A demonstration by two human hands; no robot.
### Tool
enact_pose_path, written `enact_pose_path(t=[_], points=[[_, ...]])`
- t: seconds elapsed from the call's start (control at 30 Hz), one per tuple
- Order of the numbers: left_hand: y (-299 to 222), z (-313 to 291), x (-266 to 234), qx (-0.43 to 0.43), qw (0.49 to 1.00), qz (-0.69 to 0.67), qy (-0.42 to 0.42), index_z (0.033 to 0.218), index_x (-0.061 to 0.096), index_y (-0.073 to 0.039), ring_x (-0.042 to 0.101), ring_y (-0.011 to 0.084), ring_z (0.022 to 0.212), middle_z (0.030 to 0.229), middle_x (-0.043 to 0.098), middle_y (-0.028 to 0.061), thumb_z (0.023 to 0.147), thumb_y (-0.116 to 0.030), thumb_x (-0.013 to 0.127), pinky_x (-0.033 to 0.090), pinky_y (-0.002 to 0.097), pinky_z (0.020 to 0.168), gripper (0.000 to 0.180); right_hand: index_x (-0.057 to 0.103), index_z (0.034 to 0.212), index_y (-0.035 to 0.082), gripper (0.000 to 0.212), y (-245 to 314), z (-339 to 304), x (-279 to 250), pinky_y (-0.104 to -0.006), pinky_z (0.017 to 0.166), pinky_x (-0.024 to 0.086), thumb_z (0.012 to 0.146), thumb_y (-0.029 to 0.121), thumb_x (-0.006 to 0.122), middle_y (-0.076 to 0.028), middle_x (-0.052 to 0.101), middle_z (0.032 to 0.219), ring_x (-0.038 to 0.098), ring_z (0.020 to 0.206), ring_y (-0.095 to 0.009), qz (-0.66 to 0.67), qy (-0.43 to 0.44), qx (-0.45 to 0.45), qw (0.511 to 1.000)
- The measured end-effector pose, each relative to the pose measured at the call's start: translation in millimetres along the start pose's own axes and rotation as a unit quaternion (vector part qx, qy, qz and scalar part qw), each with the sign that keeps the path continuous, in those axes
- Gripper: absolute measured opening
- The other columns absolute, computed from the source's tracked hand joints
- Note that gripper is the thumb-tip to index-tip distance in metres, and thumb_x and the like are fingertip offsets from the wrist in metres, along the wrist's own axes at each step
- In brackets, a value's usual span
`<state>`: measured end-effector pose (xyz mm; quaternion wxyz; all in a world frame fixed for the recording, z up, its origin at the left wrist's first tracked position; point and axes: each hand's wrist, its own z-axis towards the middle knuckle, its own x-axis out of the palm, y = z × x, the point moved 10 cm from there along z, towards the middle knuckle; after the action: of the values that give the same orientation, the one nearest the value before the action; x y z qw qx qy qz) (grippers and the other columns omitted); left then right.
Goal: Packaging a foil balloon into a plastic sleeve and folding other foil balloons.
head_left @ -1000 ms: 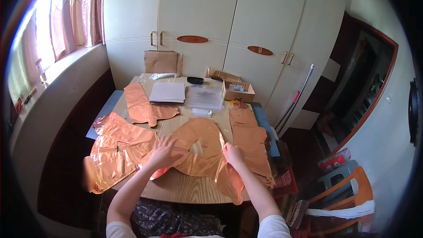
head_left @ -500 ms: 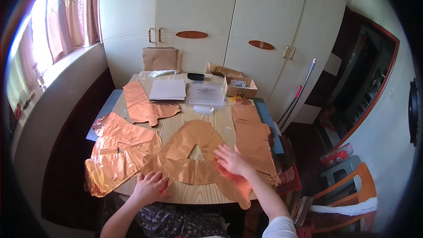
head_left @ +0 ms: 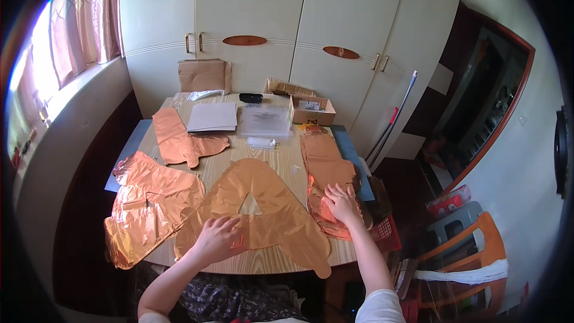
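Note:
A flat, uninflated copper-coloured foil balloon (head_left: 245,188) shaped like the letter A lies at the front middle of the table, its right leg reaching the front edge. My left hand (head_left: 218,240) is over its lower left part, open, with the fingers slightly bent; whether it presses on the foil I cannot tell. To the right, my right hand (head_left: 341,203) rests open, fingers apart, on a pile of flat copper foil balloons (head_left: 329,164). Another crumpled, shiny foil balloon (head_left: 161,203) lies at the left, overlapping the A's edge. Behind it is a further flat foil balloon (head_left: 179,140).
Toward the back of the wood-grain table (head_left: 257,258) are white sheets (head_left: 212,116), a clear plastic sleeve (head_left: 266,121), a black item (head_left: 250,98) and an open cardboard box (head_left: 313,111). A wooden chair (head_left: 490,251) and a red basket (head_left: 387,233) stand at the right.
My right hand has moved from the A balloon's right side onto the pile at the right. My left hand has shifted right and up over the A. The whole view has shifted slightly.

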<state>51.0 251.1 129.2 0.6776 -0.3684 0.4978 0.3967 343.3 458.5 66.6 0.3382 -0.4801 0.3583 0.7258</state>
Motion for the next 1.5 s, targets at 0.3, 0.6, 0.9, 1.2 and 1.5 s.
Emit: enact_pose_path(t=[0.3, 0.6, 0.9, 1.2, 1.5], points=[[-41, 147, 59, 0.038, 0.992, -0.121, 0.002, 0.115, 0.064, -0.009, 0.056, 0.0278, 0.118, 0.122, 0.062, 0.0123, 0.086, -0.038, 0.062, 0.044, 0.0419, 0.096, 0.041, 0.071, 0.111, 0.010, 0.032, -12, -2, -3, -0.0583, 0.114, 0.020, 0.096, 0.032, 0.054, -0.007, 0.065, 0.125, 0.052, 0.128, -0.028, 0.097, -0.048, 0.013, 0.994], [-40, 234, 132, -0.188, 0.904, -0.383, 0.046, 0.105, 0.067, -0.001, 0.068, 0.0330, 0.087, 0.091, 0.070, 0.0189, 0.084, -0.038, 0.065, 0.053, 0.0400, 0.082, 0.043, 0.073, 0.103, 0.010, 0.031, -29, -1, -2, -0.0586, 0.115, 0.017, 0.096, 0.032, 0.053, -0.008, 0.070, 0.112, 0.057, 0.121, -0.028, 0.177, -0.073, 0.045, 0.981], [-22, 242, 163, -0.260, 0.888, -0.374, 0.057, 0.085, 0.074, -0.005, 0.070, 0.0287, 0.077, 0.080, 0.071, 0.0146, 0.071, -0.044, 0.077, 0.055, 0.0387, 0.074, 0.042, 0.073, 0.098, 0.009, 0.023, -21, -5, -13, -0.0567, 0.113, 0.022, 0.087, 0.028, 0.068, -0.008, 0.071, 0.108, 0.061, 0.116, -0.026, 0.175, -0.113, 0.046, 0.977], [-28, 238, 152, -0.271, 0.897, -0.345, 0.045, 0.088, 0.073, -0.003, 0.070, 0.0304, 0.079, 0.084, 0.071, 0.0166, 0.067, -0.045, 0.081, 0.055, 0.0398, 0.075, 0.048, 0.070, 0.082, 0.010, 0.015, -29, -3, -13, -0.0570, 0.109, 0.027, 0.085, 0.026, 0.068, -0.002, 0.071, 0.092, 0.063, 0.097, -0.024, 0.170, -0.109, 0.050, 0.978], [-26, 232, 151, -0.291, 0.884, -0.362, 0.037, 0.087, 0.072, -0.004, 0.070, 0.0308, 0.084, 0.086, 0.071, 0.0169, 0.067, -0.042, 0.080, 0.055, 0.0399, 0.078, 0.043, 0.067, 0.077, 0.008, 0.026, 12, 25, -43, -0.0392, 0.077, 0.051, 0.081, 0.033, 0.069, -0.010, 0.067, 0.082, 0.065, 0.080, -0.029, 0.171, -0.101, 0.095, 0.975]])
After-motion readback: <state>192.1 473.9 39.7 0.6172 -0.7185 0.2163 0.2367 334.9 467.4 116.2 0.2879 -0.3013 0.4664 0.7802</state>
